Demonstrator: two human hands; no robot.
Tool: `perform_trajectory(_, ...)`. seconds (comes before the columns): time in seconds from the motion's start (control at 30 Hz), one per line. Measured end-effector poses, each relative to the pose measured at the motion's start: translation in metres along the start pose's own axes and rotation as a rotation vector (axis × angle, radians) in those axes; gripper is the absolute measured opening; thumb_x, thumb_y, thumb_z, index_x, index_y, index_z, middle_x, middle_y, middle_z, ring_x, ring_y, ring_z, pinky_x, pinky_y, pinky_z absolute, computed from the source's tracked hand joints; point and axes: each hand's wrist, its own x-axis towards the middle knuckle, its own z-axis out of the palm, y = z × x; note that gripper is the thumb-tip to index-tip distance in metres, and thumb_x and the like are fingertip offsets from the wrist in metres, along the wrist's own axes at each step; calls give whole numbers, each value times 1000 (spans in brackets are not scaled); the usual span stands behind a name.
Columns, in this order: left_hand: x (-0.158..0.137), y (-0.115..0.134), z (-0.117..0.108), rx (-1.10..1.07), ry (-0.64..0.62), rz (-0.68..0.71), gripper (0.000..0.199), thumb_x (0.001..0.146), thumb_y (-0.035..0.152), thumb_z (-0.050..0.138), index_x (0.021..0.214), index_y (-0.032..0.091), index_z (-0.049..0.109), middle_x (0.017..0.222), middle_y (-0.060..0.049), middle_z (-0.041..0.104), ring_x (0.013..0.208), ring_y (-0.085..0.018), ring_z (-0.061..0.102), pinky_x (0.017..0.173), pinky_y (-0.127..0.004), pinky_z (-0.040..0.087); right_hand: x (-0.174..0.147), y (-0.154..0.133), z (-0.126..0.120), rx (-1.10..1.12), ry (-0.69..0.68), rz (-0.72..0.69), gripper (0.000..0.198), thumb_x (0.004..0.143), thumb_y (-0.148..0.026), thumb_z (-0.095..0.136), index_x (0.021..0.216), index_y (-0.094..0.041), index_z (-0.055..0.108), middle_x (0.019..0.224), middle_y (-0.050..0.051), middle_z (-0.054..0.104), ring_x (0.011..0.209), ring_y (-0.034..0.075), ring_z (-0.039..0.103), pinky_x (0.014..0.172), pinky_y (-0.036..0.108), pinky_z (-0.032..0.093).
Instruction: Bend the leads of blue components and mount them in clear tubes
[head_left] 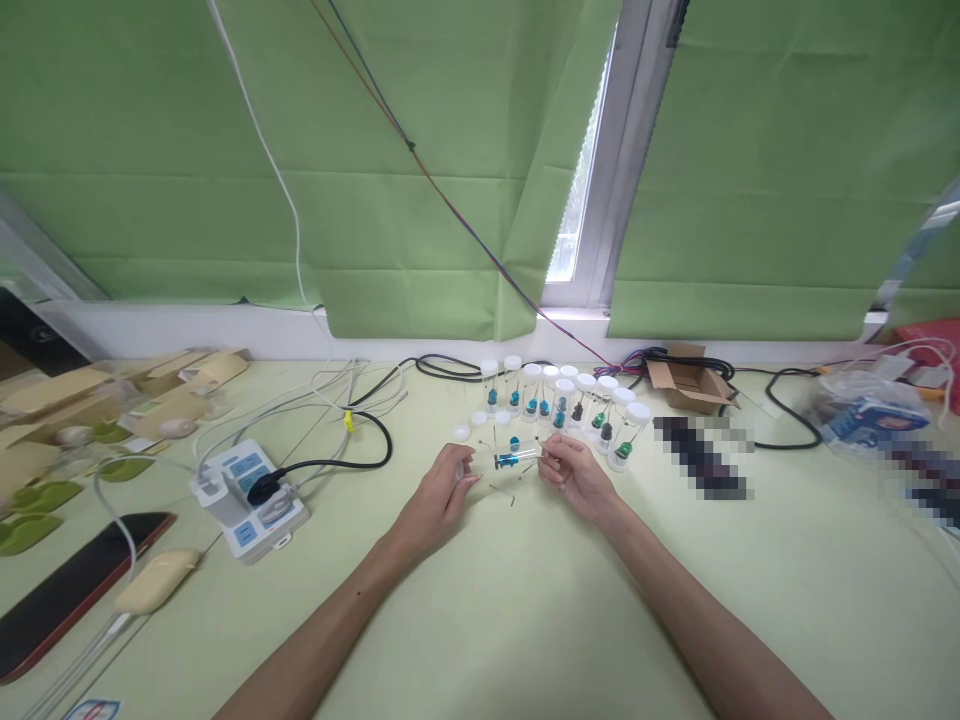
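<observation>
My right hand (pixel 574 472) pinches one end of a small clear vial (pixel 529 450), which lies sideways in the air between my hands. Inside it, toward the left end, is a blue piece (pixel 508 460). My left hand (pixel 444 482) is just left of the vial, its fingers curled and its thumb close to them; something pale shows between them, too small to name. Behind my hands stand several white-capped vials (pixel 622 452) with blue, green or dark pieces on thin stems. Loose white caps (pixel 461 433) and a thin stick (pixel 513 499) lie nearby on the table.
A white power strip (pixel 259 535) with plugs and cables lies on the left, near a phone (pixel 71 590) and a beige case (pixel 159 582). Yellowish packaging (pixel 45 440) fills the far left. An open cardboard box (pixel 691 388) and black cables (pixel 806 440) are at the back right.
</observation>
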Motion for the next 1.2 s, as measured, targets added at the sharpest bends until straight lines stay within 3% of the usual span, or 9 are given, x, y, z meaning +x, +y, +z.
perform_trajectory(1.2,-1,1,1,14,12,-41,23,95,26,41,117,21,44,104,-8,54,89,-20,55,80,-34,46,-1,4,3,-200,39,-50,26,74,-32,75,65,-17,56,51,-5,48,41,6,40,43,23,23)
